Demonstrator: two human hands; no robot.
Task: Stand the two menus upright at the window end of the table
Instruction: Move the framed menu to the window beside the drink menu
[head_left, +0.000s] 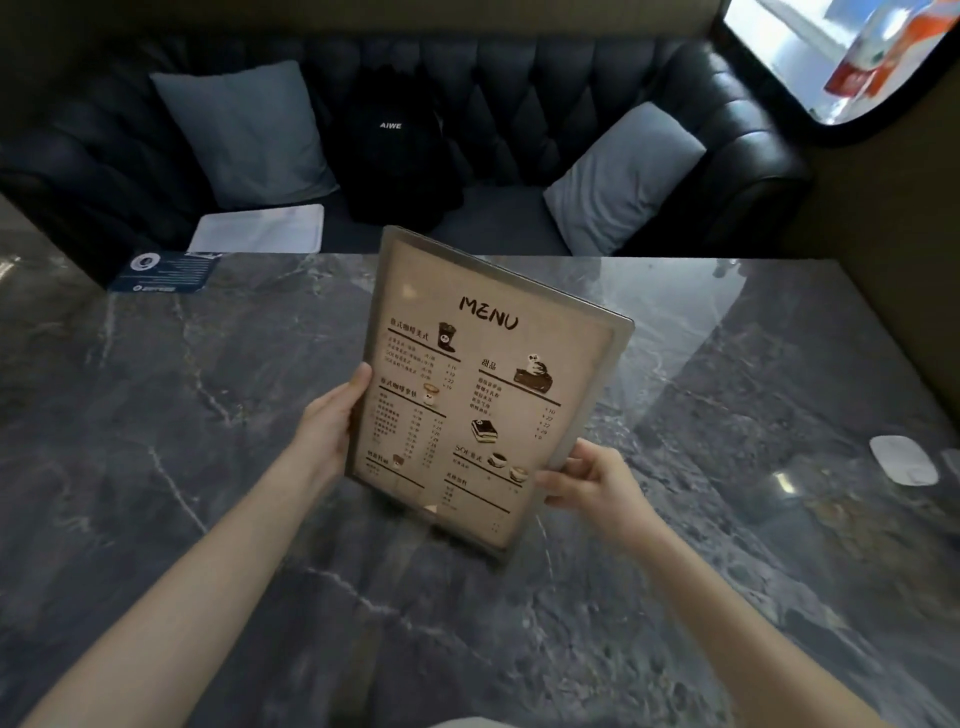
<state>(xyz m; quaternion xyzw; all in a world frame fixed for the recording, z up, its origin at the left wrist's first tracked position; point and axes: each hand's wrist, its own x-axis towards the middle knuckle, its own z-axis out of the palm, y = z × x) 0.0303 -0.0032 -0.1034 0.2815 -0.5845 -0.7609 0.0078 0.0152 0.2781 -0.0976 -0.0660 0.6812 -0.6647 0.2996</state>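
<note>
Both hands hold one menu (483, 384) tilted above the middle of the dark marble table (156, 467): the left hand (335, 415) clasps its left edge with the thumb on the front, and the right hand (587, 480) pinches the lower right corner. Neither menu stands at the window end yet, so the task looks barely begun. No second menu can be told apart; a blue card (163, 271) lies at the far left edge. Forearms reach forward, slightly converging. The window (831, 57) is far right.
</note>
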